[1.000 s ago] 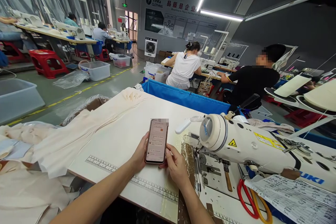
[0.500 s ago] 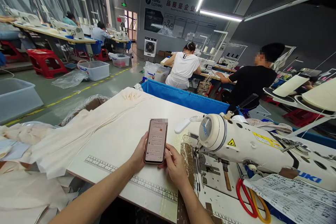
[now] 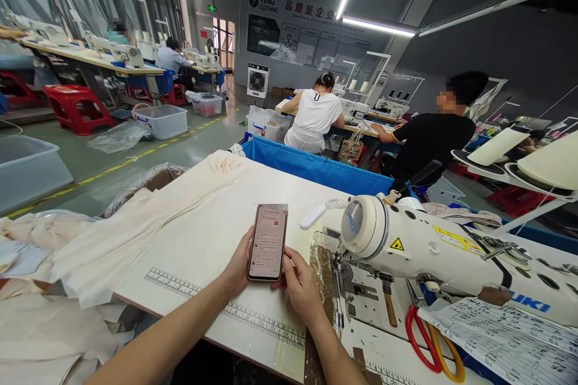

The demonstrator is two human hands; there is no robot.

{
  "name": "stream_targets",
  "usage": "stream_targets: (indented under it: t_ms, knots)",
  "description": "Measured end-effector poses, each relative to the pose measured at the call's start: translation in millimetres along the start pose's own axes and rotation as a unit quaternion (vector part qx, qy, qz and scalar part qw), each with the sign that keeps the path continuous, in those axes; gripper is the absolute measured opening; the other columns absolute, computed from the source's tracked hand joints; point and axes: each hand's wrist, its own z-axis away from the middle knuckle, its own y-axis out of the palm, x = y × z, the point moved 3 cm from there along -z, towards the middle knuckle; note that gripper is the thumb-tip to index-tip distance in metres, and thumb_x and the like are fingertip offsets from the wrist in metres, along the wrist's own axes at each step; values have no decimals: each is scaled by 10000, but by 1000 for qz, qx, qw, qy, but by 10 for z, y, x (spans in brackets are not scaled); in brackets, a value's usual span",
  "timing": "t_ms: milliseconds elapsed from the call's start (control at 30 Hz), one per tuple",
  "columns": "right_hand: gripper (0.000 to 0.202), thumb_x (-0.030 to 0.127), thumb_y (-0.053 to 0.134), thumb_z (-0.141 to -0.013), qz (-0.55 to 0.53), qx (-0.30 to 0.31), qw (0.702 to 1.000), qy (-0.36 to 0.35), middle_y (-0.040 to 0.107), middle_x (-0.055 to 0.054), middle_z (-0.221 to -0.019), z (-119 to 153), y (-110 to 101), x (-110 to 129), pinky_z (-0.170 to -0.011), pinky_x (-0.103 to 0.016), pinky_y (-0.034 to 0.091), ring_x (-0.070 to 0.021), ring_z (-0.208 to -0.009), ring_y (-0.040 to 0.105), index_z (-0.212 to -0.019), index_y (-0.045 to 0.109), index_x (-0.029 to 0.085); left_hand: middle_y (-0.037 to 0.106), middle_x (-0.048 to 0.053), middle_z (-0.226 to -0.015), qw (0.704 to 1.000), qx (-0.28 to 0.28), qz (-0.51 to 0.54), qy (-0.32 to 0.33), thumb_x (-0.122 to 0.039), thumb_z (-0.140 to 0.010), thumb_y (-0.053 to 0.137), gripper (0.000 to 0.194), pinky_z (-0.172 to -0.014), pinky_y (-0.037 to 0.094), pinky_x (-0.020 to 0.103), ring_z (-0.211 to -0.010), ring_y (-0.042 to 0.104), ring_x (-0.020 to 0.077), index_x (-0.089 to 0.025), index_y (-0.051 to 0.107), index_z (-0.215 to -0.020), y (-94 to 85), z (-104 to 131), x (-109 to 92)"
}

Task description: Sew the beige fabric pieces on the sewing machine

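A smartphone (image 3: 267, 245) with a chat page on its screen is held upright over the white sewing table (image 3: 208, 234). My left hand (image 3: 239, 261) grips its left edge, with most of the fingers hidden behind it. On the lower right edge, my right hand (image 3: 301, 283) closes around the phone with thumb and fingers. Just right of that hand stands a white sewing machine (image 3: 419, 243). Pale cream fabric pieces (image 3: 130, 219) lie along the table's left side and hang over it.
Scissors with red and orange handles (image 3: 422, 337) lie beside a handwritten sheet (image 3: 506, 337) at the right. Thread cones (image 3: 499, 145) stand behind the machine. A blue cloth trough (image 3: 311, 165) borders the table's far edge. Beyond it sit two people, one in white (image 3: 313, 114), one in black (image 3: 436, 138).
Both hands keep the phone in the same place. The view has shifted very slightly; nothing was picked up or let go.
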Motion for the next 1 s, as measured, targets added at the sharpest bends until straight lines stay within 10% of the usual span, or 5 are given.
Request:
stream_targets:
  t_ms: [1000]
  knots:
    - [415,483,414,-955,-7,-2,1000,0,625,-116,-1083,0,4,-16,-491,-277,518,-149,-547,634,-1216,568,200,706,49,-839,1000,-5,14,19,-511,-925,408,418,-668,528,285,-748,665,200,-174,653,-964,-14,-20,8]
